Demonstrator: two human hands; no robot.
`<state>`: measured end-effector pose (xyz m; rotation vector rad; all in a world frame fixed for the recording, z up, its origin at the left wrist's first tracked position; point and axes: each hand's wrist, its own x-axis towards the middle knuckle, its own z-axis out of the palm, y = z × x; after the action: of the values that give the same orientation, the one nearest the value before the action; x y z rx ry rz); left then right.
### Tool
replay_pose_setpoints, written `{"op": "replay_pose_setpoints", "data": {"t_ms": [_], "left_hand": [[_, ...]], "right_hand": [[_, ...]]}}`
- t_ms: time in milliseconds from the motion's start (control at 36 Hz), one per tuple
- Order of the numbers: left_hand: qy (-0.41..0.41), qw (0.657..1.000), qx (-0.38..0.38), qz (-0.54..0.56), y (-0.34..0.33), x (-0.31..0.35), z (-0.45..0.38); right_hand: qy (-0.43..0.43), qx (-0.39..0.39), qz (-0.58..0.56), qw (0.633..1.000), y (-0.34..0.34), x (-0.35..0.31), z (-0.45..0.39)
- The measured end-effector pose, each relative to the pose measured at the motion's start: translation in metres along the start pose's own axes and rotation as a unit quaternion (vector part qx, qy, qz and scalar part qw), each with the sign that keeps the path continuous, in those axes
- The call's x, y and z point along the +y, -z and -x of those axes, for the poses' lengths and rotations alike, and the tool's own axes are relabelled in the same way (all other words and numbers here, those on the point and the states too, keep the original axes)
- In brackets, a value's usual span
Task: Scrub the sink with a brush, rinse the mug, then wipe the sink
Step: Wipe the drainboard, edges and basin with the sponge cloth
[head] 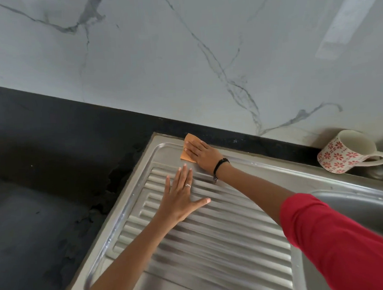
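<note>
Stainless steel sink [224, 243], with its ribbed draining board filling the lower middle of the view, sat sunk into a black stone counter [43, 174] below a white marble-patterned wall [159, 57]. Only a curved slice of the basin [355, 202] showed at about 3 o'clock, the rest cut off by the frame edge and hidden behind a red sleeve [346, 243].

Right hand [198, 152], wearing a dark wristband, lay flat with straight fingers pressing a small orange cloth [187, 152] onto the board's far corner, at roughly 12 o'clock from the ribs. Most of the cloth was covered by the hand; only one pointed corner and an edge showed.

Left hand [180, 196], with a ring on one finger, rested open on the ribs just at 7 o'clock from the right hand, fingers spread and straight, thumb pointing out toward 3 o'clock, holding nothing.

A cream ceramic mug with red flower print [342, 153] lay tipped on its side at the counter's back edge, at 2 o'clock, well apart from both hands, mouth facing up and outward, handle toward 4 o'clock. Something metallic beside it at the right edge was too blurred and cropped to identify.
</note>
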<state>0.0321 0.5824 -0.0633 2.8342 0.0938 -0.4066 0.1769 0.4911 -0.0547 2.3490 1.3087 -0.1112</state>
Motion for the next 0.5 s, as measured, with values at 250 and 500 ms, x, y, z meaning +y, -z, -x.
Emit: {"op": "replay_pose_setpoints", "data": {"t_ms": [250,500], "left_hand": [[-0.009,1.0,0.0,0.001,-0.022,0.078,0.003],[0.004,1.0,-0.004,-0.014,-0.038,0.148,-0.001]], "right_hand": [[-0.019,0.005,-0.034,0.999,-0.036,0.036,0.082],[-0.049,0.012,-0.049,0.998,-0.076,0.071,0.156]]}}
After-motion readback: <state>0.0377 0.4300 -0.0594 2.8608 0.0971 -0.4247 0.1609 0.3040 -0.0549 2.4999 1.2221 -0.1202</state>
